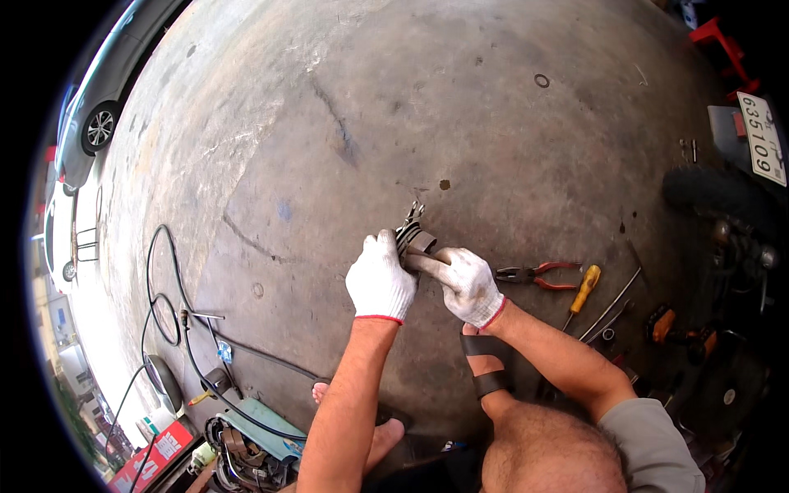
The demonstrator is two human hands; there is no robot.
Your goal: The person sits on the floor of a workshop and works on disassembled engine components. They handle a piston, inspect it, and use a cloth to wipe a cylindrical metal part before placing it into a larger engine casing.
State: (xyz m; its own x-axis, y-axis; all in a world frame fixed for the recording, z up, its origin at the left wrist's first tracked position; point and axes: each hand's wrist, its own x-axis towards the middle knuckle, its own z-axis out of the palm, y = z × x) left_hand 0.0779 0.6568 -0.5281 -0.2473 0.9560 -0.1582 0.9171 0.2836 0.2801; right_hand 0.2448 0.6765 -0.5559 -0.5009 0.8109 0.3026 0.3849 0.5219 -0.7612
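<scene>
Two gloved hands [381, 278] [470, 289] grip one metal part [421, 240] near one pair of pliers [534, 274] and one screwdriver [586, 289].

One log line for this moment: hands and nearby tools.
left hand: holding metal part | right hand: at same part | floor, right side: red-handled pliers, yellow-handled screwdriver

Grey metal part [422, 240], ribbed, with 2 prongs [421, 210] at its upper end, tilted between gloved fingers [384, 241].

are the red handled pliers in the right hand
No, the pliers lie on the floor beside the yellow-handled screwdriver, apart from the gloved right hand.
</scene>
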